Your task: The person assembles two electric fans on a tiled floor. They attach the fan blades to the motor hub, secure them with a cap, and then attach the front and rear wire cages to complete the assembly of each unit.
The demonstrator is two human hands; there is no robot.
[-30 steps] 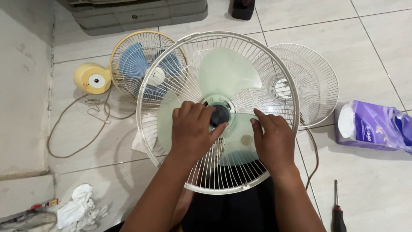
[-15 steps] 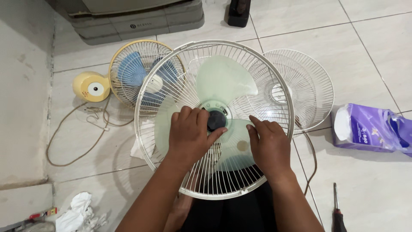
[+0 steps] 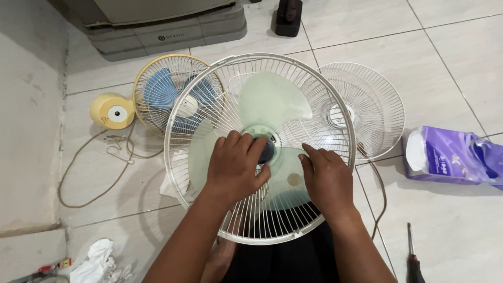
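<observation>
A white wire fan guard [image 3: 178, 115] with pale green blades [image 3: 272, 99] faces up in front of me. My left hand [image 3: 236, 165] is closed around the dark round cap [image 3: 268, 152] at the blade hub. My right hand [image 3: 325, 181] presses flat on the lower right green blade, fingers together, holding it. A second loose white wire guard [image 3: 367, 110] lies behind to the right, partly overlapped by the fan.
A small yellow fan with blue blades [image 3: 167, 94] and its round yellow base [image 3: 111, 110] lie at the left with a cord. A purple tissue pack [image 3: 453, 157] sits right, a screwdriver [image 3: 413, 262] lower right, crumpled tissue [image 3: 99, 259] lower left, a grey appliance [image 3: 157, 21] at the back.
My left hand has turned on the hub cap, its fingers now covering more of it. My right hand stays on the blade. The view shifted slightly.
</observation>
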